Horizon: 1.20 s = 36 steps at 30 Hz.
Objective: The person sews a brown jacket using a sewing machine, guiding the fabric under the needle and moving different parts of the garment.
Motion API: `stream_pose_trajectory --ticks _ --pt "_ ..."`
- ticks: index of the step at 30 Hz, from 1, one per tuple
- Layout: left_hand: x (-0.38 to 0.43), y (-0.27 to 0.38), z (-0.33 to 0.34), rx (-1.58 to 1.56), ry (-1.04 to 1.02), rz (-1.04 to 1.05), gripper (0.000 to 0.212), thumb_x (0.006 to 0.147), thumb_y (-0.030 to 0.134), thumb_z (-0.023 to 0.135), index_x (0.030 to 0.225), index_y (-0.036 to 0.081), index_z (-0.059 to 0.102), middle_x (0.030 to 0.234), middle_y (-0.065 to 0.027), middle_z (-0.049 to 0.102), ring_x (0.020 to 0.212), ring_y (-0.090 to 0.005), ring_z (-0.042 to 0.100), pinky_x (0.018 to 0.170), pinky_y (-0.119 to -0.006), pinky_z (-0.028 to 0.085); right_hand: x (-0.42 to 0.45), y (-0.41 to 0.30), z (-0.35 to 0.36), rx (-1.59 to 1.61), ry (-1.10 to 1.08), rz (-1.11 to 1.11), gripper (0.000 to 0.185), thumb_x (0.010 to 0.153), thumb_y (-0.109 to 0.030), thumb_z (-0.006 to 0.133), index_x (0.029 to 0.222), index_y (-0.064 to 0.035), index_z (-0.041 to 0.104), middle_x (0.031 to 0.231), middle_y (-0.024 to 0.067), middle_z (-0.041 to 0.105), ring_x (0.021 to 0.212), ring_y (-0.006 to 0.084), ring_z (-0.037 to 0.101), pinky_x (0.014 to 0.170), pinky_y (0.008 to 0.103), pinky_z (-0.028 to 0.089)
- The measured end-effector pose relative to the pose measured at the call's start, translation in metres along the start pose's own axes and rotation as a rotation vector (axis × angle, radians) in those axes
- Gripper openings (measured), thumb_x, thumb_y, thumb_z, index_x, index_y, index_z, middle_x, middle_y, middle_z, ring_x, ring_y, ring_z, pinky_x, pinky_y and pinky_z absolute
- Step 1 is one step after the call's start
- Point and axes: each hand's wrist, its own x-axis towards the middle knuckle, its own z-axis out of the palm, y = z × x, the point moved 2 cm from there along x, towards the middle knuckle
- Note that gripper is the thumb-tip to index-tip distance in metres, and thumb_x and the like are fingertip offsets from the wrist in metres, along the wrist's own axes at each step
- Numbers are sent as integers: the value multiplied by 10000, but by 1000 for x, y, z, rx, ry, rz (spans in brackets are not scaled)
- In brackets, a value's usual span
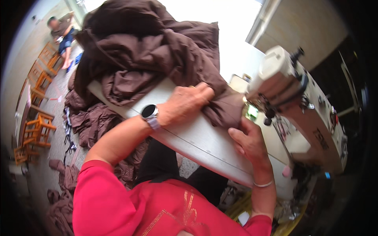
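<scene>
A large brown padded garment (135,56) lies bunched over the sewing table (177,129), its narrow end reaching the needle side of a sewing machine (283,79). My left hand (189,101) grips a fold of the brown fabric, fingers curled into it. At the end of the fabric by the machine's head, my right hand (248,138) has its fingertips on the edge, partly hidden behind the cloth. A small light glows green-white beside the needle area. The fabric covers the needle and presser foot, so their contact with it cannot be told.
More brown garments (94,121) are heaped on the floor to the left. Wooden chairs (40,129) line the left wall, where a person (63,38) sits far back. A yellow bag-like thing (239,209) lies beneath the table at the right.
</scene>
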Motion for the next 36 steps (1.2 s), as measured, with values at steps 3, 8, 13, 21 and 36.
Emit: stream_pose_trajectory --ticks 3,8,13,21,36 --pt "13 6 8 -16 -58 10 113 945 87 617 1037 72 553 996 -127 585 784 -347 673 637 -440 556 -5 2 -10 97 2 -54 134 987 -54 668 1080 -14 579 763 -20 583 470 34 456 409 225 369" --pt "21 23 -3 -82 -45 46 233 907 51 688 1125 71 609 1073 -111 613 892 -341 682 690 -423 560 -9 17 -17 -37 -68 -44 223 986 -71 696 1163 0 580 744 -29 558 485 37 516 404 235 404" --pt "49 64 -19 -342 -228 358 482 885 96 726 1328 47 542 1254 -160 607 1062 -366 667 824 -435 565 -7 17 -8 -162 -60 -121 293 956 -52 704 1216 2 580 776 -1 620 504 56 556 441 265 444" --pt "62 57 -1 -364 -387 309 367 851 115 779 1158 43 592 1264 -207 511 1063 -415 628 827 -485 565 -8 22 -48 -493 304 -483 436 863 116 643 1244 -87 704 1094 118 744 727 154 635 665 291 516" --pt "61 67 -2 -378 -360 278 206 833 105 800 935 32 637 1020 -136 543 931 -373 623 747 -486 523 6 20 -41 -708 325 -668 277 929 0 648 1182 -97 702 1062 173 737 936 392 728 777 440 593"
